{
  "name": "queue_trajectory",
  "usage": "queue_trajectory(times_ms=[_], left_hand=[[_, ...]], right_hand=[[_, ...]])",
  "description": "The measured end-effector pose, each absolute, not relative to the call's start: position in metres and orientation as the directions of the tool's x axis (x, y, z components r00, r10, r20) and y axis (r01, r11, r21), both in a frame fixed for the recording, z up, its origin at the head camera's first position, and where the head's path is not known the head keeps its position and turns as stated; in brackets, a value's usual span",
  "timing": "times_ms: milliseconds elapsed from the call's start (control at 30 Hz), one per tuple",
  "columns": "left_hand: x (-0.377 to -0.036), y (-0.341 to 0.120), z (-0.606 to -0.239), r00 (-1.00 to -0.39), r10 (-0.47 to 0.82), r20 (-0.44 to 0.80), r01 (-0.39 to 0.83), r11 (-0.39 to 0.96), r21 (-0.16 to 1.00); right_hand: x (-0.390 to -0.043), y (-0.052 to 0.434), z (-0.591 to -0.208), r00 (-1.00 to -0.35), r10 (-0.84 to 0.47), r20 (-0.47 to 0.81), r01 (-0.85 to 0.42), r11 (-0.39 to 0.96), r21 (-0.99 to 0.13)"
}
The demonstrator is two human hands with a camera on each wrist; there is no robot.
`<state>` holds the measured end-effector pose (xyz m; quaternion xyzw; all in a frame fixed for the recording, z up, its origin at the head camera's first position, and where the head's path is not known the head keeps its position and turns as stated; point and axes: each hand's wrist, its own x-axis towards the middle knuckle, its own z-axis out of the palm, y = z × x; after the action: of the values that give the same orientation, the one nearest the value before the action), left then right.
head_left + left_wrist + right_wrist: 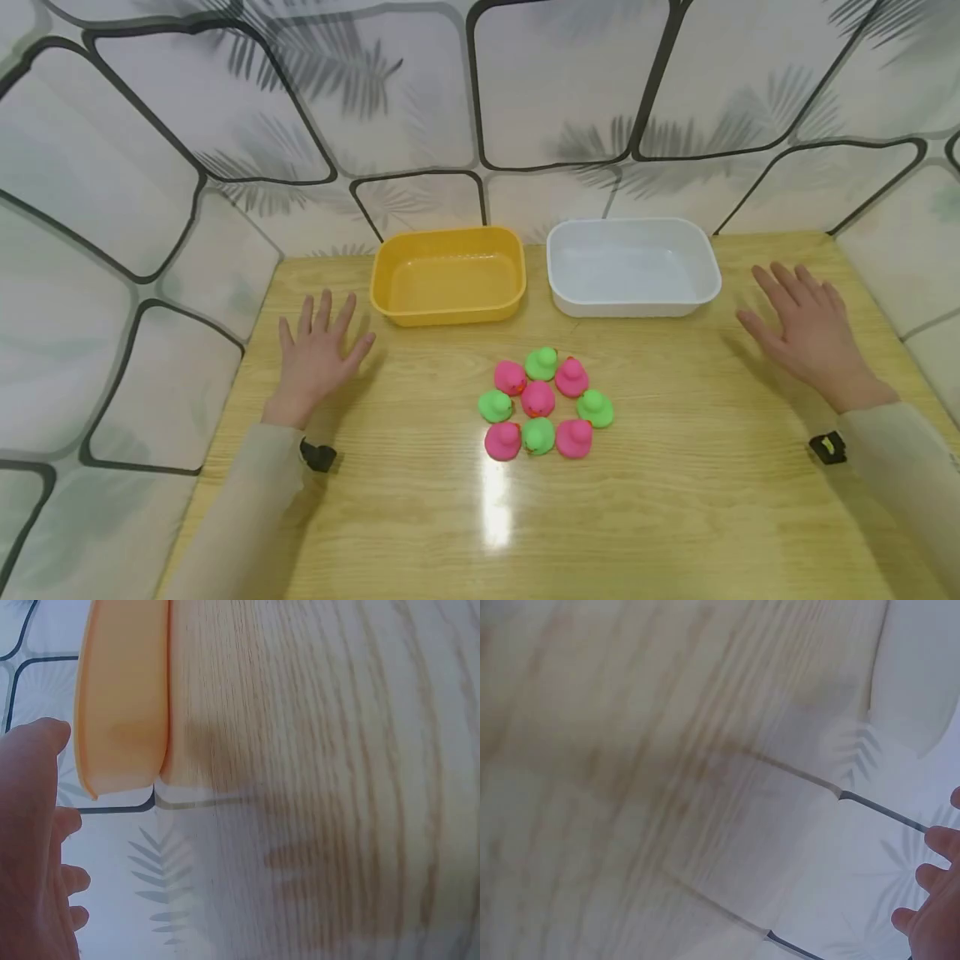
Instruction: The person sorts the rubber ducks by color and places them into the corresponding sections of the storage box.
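My left hand (315, 362) is spread over the left side of the table, fingers straight, holding nothing. Nearest to it is a yellow tray (450, 317), whose end wall also shows in the left wrist view. On the right, my right hand (813, 337) is likewise spread and holds nothing, beside a white tray (637, 308). Between the hands, in the middle of the table, several small rubber ducks sit in a cluster, some pink (538, 399) and some green (596, 408). Both trays have bare floors.
The wooden table (420, 517) is bounded at the back and sides by a pale patterned wall covering (555, 83). Both trays stand against the back edge with a narrow gap between them. A small black device hangs at each wrist, such as the left one (318, 457).
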<state>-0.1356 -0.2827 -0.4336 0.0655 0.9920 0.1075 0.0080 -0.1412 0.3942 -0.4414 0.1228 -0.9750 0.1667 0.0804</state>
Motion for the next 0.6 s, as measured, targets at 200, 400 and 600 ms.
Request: queue_trajectory(times_ms=[200,400,600], left_hand=[[-0.134,-0.281,-0.433,-0.991,0.135,0.000,0.132,0.966,0.220],[-0.132,-0.279,-0.431,-0.991,0.134,0.003,0.131,0.965,0.227],[-0.127,-0.271,-0.428,-0.985,0.159,0.070,0.171,0.961,0.216]], right_hand=[[-0.142,0.391,-0.440,-0.953,-0.223,0.204,-0.279,0.908,-0.312],[-0.141,0.385,-0.434,-0.941,-0.236,0.243,-0.307,0.897,-0.318],[-0.144,0.377,-0.427,-0.906,-0.273,0.323,-0.375,0.871,-0.316]])
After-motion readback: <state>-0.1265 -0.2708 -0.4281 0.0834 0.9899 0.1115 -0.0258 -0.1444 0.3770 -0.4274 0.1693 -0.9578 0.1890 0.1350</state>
